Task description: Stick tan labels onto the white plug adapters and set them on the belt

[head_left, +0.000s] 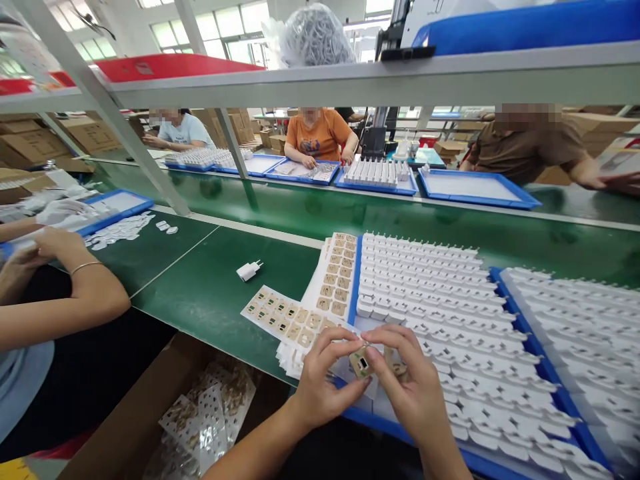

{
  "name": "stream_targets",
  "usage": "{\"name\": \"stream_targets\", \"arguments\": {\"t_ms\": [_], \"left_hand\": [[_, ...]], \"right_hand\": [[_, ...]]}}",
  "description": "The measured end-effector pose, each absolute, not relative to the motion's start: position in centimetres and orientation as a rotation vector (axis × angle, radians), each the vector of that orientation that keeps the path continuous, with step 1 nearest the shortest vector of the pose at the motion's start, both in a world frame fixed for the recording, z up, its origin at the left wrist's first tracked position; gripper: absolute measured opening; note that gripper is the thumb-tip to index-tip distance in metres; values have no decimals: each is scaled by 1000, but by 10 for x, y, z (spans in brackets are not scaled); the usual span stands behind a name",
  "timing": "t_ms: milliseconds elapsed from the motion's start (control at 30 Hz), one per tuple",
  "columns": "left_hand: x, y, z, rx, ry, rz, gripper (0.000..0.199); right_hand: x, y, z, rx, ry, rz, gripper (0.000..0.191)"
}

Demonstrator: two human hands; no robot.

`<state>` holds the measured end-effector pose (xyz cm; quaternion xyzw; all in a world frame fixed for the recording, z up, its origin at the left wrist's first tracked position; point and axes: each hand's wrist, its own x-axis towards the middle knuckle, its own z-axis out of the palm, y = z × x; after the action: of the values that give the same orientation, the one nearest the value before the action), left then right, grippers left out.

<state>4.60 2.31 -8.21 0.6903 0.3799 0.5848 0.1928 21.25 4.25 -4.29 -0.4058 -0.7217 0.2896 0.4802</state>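
My left hand (327, 377) and my right hand (413, 380) meet over the near-left corner of a blue tray (356, 280). Between their fingertips is a small charger (361, 362), its square face covered by a beige sticker around a dark port. Both hands pinch it; the rest of its body is hidden by the fingers. Rows of white chargers (425, 287) with pins fill the tray. Just left of my hands lies a sheet of beige stickers (277, 313), partly peeled. Another sticker sheet (336, 277) lies along the tray's left edge.
One white charger (249, 269) rests alone on the green table (200, 273). A second filled tray (560, 373) stands at right. Below the table edge, a cardboard box (135, 407) holds used sheets (210, 413). A co-worker's arm (75, 287) is at left; several people sit opposite.
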Motion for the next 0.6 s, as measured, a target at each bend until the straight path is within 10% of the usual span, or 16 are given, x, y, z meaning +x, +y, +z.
{"name": "stream_targets", "arguments": {"t_ms": [600], "left_hand": [[0, 49, -86, 1603, 1545, 1538, 34]], "right_hand": [[248, 50, -45, -1051, -2048, 87, 12]]}}
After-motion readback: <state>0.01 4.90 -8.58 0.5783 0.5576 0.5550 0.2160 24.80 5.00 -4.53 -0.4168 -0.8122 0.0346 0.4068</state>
